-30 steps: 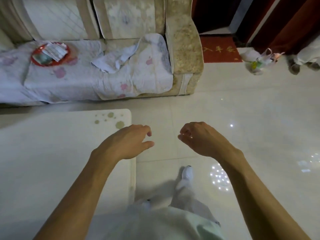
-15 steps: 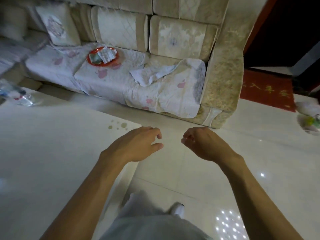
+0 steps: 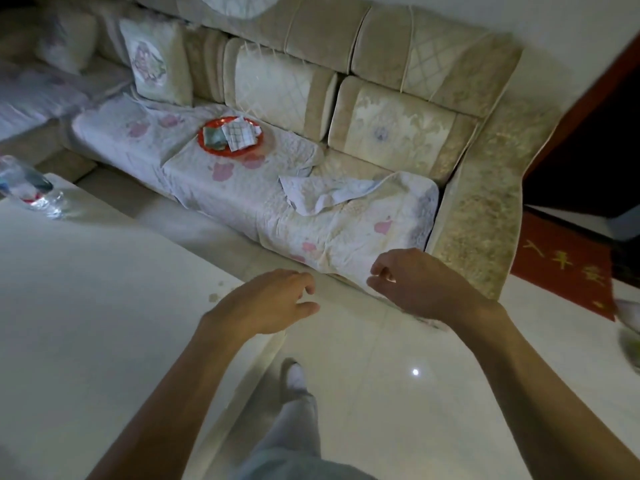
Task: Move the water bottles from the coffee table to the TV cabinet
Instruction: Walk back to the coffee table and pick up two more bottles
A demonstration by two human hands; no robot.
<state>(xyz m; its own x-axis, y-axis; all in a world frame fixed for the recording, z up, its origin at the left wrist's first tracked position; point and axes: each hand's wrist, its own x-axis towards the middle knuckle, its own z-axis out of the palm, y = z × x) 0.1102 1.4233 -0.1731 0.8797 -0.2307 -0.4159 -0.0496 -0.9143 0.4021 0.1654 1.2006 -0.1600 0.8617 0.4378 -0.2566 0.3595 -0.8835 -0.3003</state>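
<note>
A clear plastic water bottle [image 3: 29, 188] lies on its side at the far left corner of the white coffee table [image 3: 90, 306], partly cut off by the frame edge. My left hand [image 3: 266, 304] hovers over the table's right corner, fingers loosely curled and holding nothing. My right hand [image 3: 415, 289] hangs over the floor in front of the sofa, fingers bent and apart, also holding nothing. Both hands are far from the bottle. The TV cabinet is out of view.
A beige sofa [image 3: 381, 116] with a quilted cover runs along the far side, carrying a red plate [image 3: 230, 136] with packets and a cushion [image 3: 157, 62]. A red doormat [image 3: 568, 265] lies at right. Glossy tile floor [image 3: 398, 375] lies between table and sofa.
The view has swung left and up, showing more of the sofa and the bottle on the table. Both hands stay raised and held out in front.
</note>
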